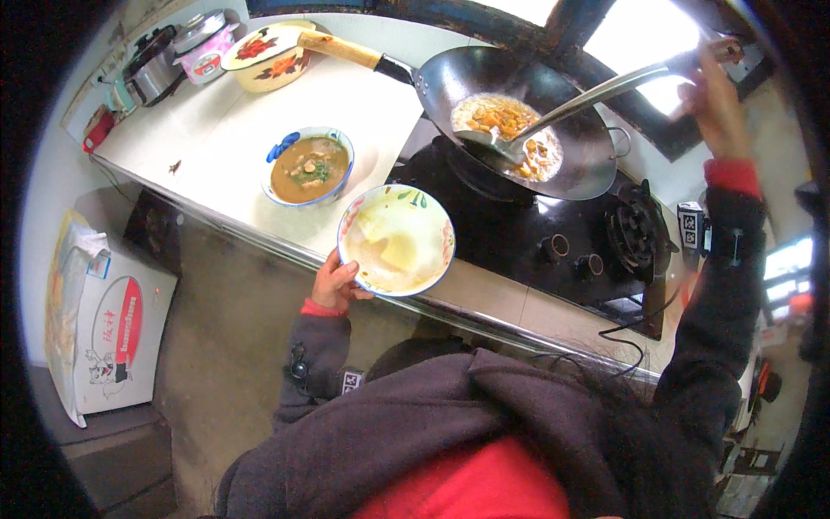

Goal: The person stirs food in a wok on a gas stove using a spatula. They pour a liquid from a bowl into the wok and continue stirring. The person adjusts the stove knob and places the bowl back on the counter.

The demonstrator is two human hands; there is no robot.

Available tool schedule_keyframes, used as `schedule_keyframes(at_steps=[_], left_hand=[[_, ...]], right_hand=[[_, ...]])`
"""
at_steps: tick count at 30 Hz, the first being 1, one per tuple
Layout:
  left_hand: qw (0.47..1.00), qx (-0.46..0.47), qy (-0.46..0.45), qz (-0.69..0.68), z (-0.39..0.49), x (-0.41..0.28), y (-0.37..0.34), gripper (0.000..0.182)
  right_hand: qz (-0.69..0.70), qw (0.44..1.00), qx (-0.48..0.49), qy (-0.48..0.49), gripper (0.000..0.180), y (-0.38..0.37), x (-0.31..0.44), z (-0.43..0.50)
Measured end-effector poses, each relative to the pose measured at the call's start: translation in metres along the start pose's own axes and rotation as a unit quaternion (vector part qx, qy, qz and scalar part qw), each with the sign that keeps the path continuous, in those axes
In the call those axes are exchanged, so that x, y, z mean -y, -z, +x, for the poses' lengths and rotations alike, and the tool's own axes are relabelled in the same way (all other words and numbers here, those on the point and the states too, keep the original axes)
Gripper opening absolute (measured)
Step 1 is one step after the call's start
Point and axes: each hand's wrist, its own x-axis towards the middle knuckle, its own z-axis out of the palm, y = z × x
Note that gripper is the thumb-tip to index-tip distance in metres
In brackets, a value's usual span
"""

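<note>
My left hand (335,283) grips the rim of a white bowl with a floral pattern (415,217), tilted so its inside shows a little brownish residue. The bowl is over the counter's front edge, beside the stove. My right hand (716,107) is raised at the upper right around the handle of a long metal ladle (600,91). The ladle's head rests in a steel wok (587,152), among bubbling liquid with orange-brown pieces of food (496,119). A wooden handle (340,48) sticks out from the wok's left side.
A bowl of brown soup (305,170) with green garnish stands on the white counter (214,136). Behind it are an enamel pot (262,61), a pink rice cooker (206,55) and a dark cooker (155,71). The black glass stove (493,230) has a second burner (639,227). A cable (639,344) trails at right.
</note>
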Motion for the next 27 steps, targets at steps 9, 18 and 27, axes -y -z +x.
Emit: schedule_keyframes(at_steps=[9,18,27], left_hand=[[1.000,-0.010,0.009,-0.011,-0.001,-0.004,-0.005,0.066],[1.000,-0.011,0.019,-0.011,-0.004,-0.007,-0.008,0.064],[1.000,-0.004,0.009,-0.021,-0.001,-0.004,-0.007,0.065]], right_hand=[[-0.143,0.986,0.078,-0.035,0.028,-0.017,-0.002,-0.018],[-0.156,0.986,0.058,-0.001,0.023,0.025,0.039,0.001],[-0.260,0.964,0.048,-0.008,0.019,0.043,0.042,0.006]])
